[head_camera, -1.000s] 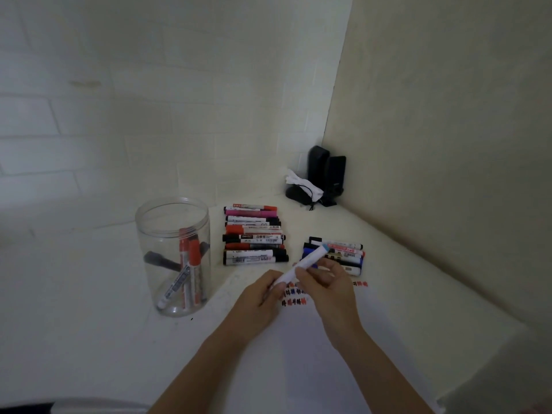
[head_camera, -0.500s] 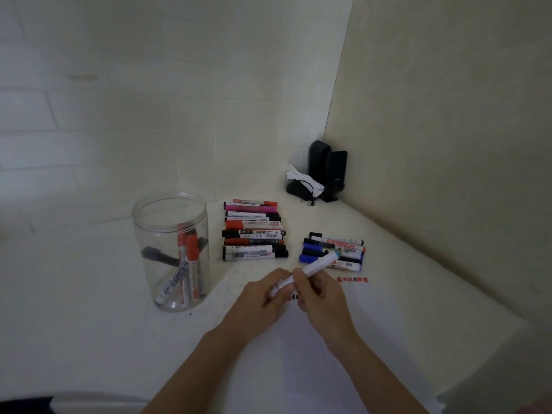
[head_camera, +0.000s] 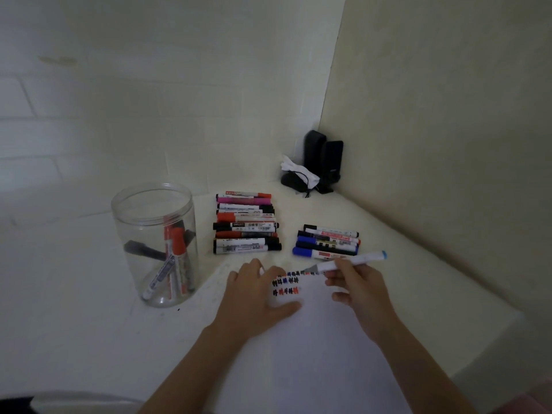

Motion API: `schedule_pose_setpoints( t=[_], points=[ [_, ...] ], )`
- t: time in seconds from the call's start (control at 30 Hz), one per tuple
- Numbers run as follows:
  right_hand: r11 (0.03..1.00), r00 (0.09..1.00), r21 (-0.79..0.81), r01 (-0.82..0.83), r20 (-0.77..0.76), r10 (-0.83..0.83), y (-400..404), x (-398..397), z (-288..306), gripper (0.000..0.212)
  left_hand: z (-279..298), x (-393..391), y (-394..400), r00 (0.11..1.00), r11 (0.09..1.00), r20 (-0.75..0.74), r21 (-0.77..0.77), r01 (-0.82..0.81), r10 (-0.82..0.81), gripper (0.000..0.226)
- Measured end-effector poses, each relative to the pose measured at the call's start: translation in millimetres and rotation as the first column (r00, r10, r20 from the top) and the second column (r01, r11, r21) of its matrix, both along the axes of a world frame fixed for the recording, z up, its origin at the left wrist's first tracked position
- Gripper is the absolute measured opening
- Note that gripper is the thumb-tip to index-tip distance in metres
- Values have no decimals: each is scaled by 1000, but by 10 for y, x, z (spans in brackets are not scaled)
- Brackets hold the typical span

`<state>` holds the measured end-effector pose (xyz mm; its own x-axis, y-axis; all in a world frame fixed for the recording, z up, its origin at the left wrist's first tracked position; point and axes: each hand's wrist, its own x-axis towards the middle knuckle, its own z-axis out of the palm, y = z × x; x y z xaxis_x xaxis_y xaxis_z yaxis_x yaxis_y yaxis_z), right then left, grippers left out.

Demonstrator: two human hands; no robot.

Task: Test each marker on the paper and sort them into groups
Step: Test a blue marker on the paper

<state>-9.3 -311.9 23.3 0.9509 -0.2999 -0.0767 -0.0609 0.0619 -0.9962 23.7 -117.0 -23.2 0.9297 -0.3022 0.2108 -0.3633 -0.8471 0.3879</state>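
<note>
My right hand (head_camera: 357, 286) grips a white marker (head_camera: 355, 260) with a light blue end; its uncapped tip touches the white paper (head_camera: 313, 354) by rows of red, blue and black test marks (head_camera: 286, 282). My left hand (head_camera: 257, 297) rests on the paper's left part with fingers spread; whether it holds the cap is hidden. Beyond the paper lie two groups: a larger stack of markers (head_camera: 246, 227) in the middle and a smaller group (head_camera: 327, 242) with blue caps to the right. A clear plastic jar (head_camera: 155, 243) at the left holds several more markers.
Black speakers (head_camera: 324, 158) and a black object with a white cloth (head_camera: 297, 171) stand in the far corner where the two walls meet. The table's right edge (head_camera: 484, 348) runs close to the paper. A grey rounded edge (head_camera: 74, 401) shows at the bottom left.
The hands have come apart: the marker's cap is off. My right hand brought the tip down to the paper, and my left hand moved down onto the sheet.
</note>
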Motion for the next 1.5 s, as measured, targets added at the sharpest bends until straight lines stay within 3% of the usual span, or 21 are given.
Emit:
schedule_pose_setpoints(
  t=[0.17, 0.3, 0.43, 0.7, 0.9, 1.5],
  points=[
    [988, 999, -145, 43, -9, -44, 85, 78, -140, 9, -37, 12, 2, 999, 999, 36, 49, -20, 18, 71],
    [945, 992, -307, 116, 77, -96, 136, 22, -334, 11, -71, 33, 13, 998, 998, 64, 56, -17, 13, 73],
    [916, 994, -393, 87, 92, -55, 161, 14, -335, 8, -104, 55, 19, 995, 999, 97, 45, -17, 13, 79],
    [890, 994, -448, 85, 101, -44, 146, 20, -358, 19, -109, 36, 13, 994, 1000, 107, 10, -21, 20, 81],
    [869, 995, -488, 88, 88, -51, 156, 35, -382, 8, -110, 47, 17, 996, 999, 84, 41, -26, 23, 82],
    [863, 994, -499, 80, 109, -28, 156, 7, -390, 15, -137, 56, 16, 996, 998, 91, 61, -22, 17, 79]
  ],
)
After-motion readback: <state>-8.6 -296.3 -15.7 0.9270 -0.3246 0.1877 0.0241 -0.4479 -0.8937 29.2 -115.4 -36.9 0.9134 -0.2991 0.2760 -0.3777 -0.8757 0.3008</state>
